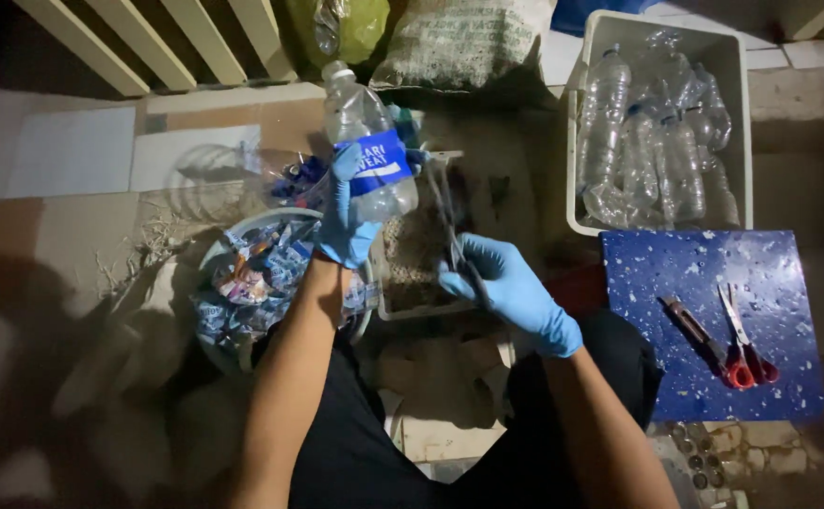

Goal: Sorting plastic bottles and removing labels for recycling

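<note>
1. Two blue-gloved hands work above the person's dark-trousered lap, the bare forearms reaching away from the near edge.
2. The right hand [511,287] is closed around a thin dark tool [457,247]; what kind of tool it is cannot be told in the dim light.
3. The left hand [348,219] wraps its fingers around the clear plastic bottle [369,146], which has a blue label and is held tilted, cap end pointing far-left, just above a small tray [421,283].
4. To the left, below the left hand, a round basin [242,283] holds a heap of torn blue and white labels.
5. To the right, a blue speckled board [713,320] carries red-handled scissors [743,344] and a utility knife [694,330], lying side by side, apart from both hands.
6. Farther right, a white crate [577,123] is filled with clear, label-free bottles.
7. Farthest off, a sack [459,42] and a yellow-green bag [346,28] lie against pale slats.
</note>
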